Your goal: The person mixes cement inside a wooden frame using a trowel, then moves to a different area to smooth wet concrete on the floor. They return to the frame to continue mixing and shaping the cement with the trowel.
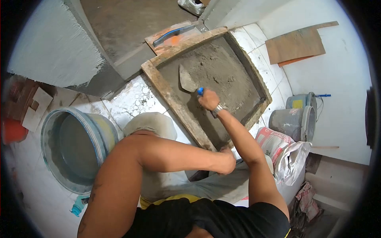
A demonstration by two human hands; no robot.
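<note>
My right hand (209, 99) is closed around the blue handle of a trowel (187, 80). The trowel's blade lies against the grey mortar mix (222, 73), which is heaped and crumbly at the far side and smoother along the near left. A shallow wooden mixing box (174, 101) holds the mix. My left hand (226, 160) is at the box's near corner, its fingers curled against the rim and partly hidden. My left forearm crosses in front of my knees.
A large bucket (89, 144) stands at left, above a turquoise object (78, 205). Behind the box lies a float with a blue handle (173, 34). At right are grey buckets (287, 122), a cement bag (274, 141) and a wooden board (295, 45) by the wall.
</note>
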